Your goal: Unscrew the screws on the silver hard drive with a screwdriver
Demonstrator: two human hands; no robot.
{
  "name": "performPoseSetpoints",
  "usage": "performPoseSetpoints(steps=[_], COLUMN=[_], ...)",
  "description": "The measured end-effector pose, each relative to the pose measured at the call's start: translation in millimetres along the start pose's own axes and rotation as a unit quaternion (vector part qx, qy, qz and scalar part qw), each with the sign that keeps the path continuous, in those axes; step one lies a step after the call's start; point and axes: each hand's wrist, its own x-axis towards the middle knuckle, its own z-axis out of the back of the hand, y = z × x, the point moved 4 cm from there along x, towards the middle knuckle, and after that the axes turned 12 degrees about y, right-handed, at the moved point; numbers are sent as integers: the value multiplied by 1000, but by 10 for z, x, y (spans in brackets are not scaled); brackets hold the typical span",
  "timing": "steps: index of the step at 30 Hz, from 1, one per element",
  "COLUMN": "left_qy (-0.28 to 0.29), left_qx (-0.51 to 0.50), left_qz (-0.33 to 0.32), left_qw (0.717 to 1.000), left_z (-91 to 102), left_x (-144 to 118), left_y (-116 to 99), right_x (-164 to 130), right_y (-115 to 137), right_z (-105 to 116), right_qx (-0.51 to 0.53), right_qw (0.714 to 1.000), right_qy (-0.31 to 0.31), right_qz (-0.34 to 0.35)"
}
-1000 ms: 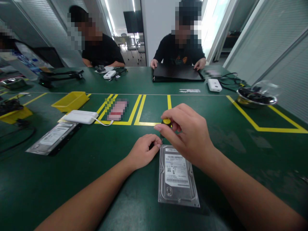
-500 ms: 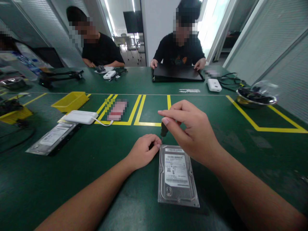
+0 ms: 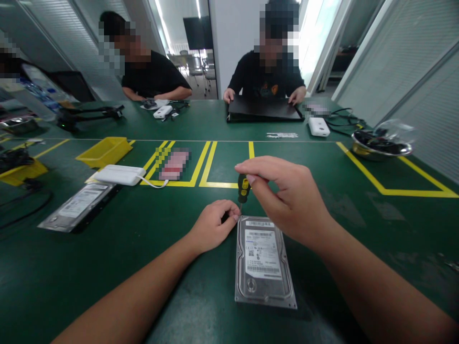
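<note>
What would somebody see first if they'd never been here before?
Probably the flat silver metal hard drive with a white label, lying on the dark green table between the person's arms. At its far left corner, a black-and-yellow screwdriver stands nearly upright, with the right grip at its handle and the left grip near its tip. Further left sits a bright yellow tray.

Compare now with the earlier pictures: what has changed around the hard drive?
The right hand shifted its fingers around the screwdriver, baring more of its handle, whose yellow side patches now show. The left hand stayed at the corner of the hard drive, which stayed put.
</note>
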Motion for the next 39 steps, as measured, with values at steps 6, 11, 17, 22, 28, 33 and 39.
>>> performPoseSetpoints(steps=[6,11,17,22,28,33,39], left_qy=[-1,1,-2,-4,-8,-5,-6], left_qx=[-4,-3,1,-1,-2,4,11], left_qz=[-1,3,0,-3,-4,-4,-4], left_qw=[1000,1000,1000,1000,1000,1000,1000], left_z=[2,4,-5,-6,-6,4,-6], left_x=[-4,-1,-2,-1,-4,-5,-10], left_y=[-9,-8,1,4,3,-11,7], right_x=[10,14,13,24,23,16,19], right_y=[-3,-8,2,11,19,30,31], right_z=[-2,0,-2,5,9,6,14], right_qx=[1,1,-1,2,9,16,19], right_qw=[1000,1000,1000,1000,1000,1000,999], right_qy=[6,6,10,15,25,23,32], right_qz=[1,5,8,9,2,-5,-17])
